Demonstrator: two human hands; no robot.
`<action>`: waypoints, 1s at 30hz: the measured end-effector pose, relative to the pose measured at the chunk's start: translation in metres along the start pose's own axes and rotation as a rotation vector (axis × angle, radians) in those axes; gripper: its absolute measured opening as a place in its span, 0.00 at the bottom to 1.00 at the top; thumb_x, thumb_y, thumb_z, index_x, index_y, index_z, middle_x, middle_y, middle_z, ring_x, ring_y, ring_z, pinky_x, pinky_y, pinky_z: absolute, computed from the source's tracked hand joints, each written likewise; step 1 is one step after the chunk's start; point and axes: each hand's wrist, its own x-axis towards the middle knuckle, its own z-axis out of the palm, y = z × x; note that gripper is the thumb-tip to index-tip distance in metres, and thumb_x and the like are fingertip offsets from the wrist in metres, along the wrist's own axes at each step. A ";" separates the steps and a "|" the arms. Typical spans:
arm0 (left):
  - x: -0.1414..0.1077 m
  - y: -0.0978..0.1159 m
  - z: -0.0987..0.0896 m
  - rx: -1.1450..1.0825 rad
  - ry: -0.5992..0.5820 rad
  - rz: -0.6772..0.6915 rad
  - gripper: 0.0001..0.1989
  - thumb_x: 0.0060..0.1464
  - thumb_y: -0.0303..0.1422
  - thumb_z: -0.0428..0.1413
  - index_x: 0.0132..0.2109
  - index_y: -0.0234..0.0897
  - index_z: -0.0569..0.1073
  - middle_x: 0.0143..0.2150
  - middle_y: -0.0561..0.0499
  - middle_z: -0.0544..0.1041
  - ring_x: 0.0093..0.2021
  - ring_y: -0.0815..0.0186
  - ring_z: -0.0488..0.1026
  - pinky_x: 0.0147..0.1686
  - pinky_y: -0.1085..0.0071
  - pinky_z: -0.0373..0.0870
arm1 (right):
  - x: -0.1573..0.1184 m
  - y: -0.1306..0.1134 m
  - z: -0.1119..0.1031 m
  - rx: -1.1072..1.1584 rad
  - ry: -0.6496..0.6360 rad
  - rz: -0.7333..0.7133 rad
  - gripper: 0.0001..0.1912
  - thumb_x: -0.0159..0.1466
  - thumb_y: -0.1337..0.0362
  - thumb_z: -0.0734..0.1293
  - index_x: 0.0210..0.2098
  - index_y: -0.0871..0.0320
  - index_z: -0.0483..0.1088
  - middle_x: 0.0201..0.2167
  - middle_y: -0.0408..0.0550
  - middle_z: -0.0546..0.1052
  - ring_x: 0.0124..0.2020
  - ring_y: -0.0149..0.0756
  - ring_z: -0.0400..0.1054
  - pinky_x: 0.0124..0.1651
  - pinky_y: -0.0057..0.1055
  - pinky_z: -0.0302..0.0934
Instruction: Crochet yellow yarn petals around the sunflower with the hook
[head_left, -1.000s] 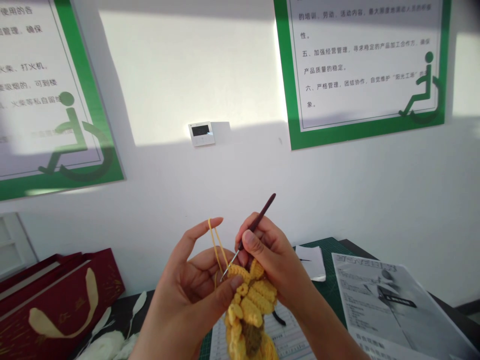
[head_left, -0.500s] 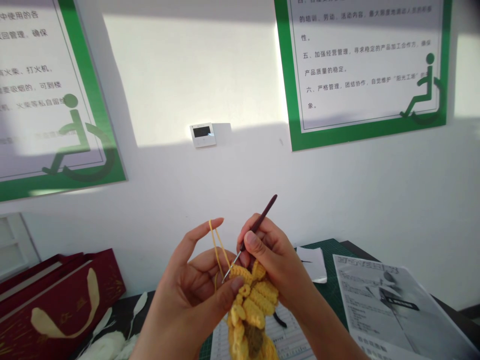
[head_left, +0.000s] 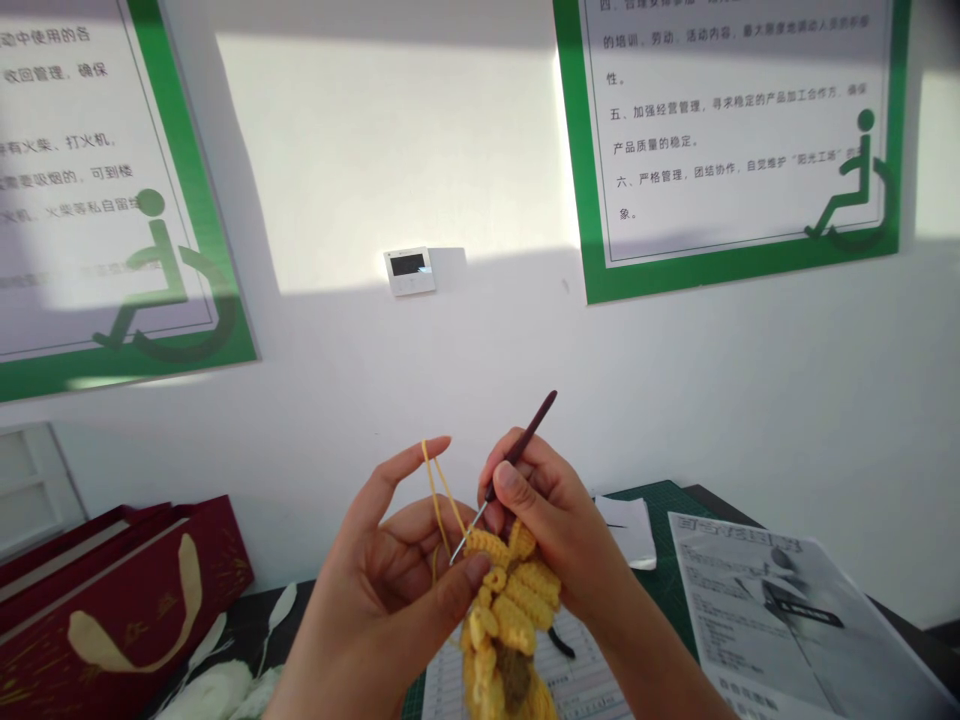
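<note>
My right hand (head_left: 540, 530) is shut on a crochet hook (head_left: 519, 462) with a dark brown handle and a thin metal shaft. Its tip reaches into the top edge of a yellow crocheted piece (head_left: 514, 610), which has ridged, curled rows and a darker olive patch lower down. My left hand (head_left: 375, 590) pinches that piece between thumb and middle finger. A strand of yellow yarn (head_left: 436, 492) loops over my raised left index finger and runs down to the hook. The bottom of the piece is cut off by the frame's lower edge.
A dark red box (head_left: 120, 600) with a cream handle stands at lower left beside white fluffy material (head_left: 214, 692). At right, a printed sheet (head_left: 772, 600) and a ruled form (head_left: 577, 680) lie on a green cutting mat (head_left: 660, 510). Posters hang on the wall ahead.
The whole view has drifted slightly, with the wall and table shifting right in the frame. My hands keep the same grip on the hook, yarn and crocheted piece.
</note>
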 end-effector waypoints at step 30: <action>-0.002 0.000 -0.001 -0.010 0.045 0.028 0.37 0.50 0.26 0.70 0.65 0.47 0.68 0.32 0.53 0.78 0.32 0.64 0.76 0.36 0.70 0.75 | 0.001 0.000 -0.001 -0.035 0.020 0.004 0.15 0.67 0.52 0.73 0.35 0.57 0.71 0.21 0.38 0.73 0.20 0.22 0.61 0.24 0.18 0.57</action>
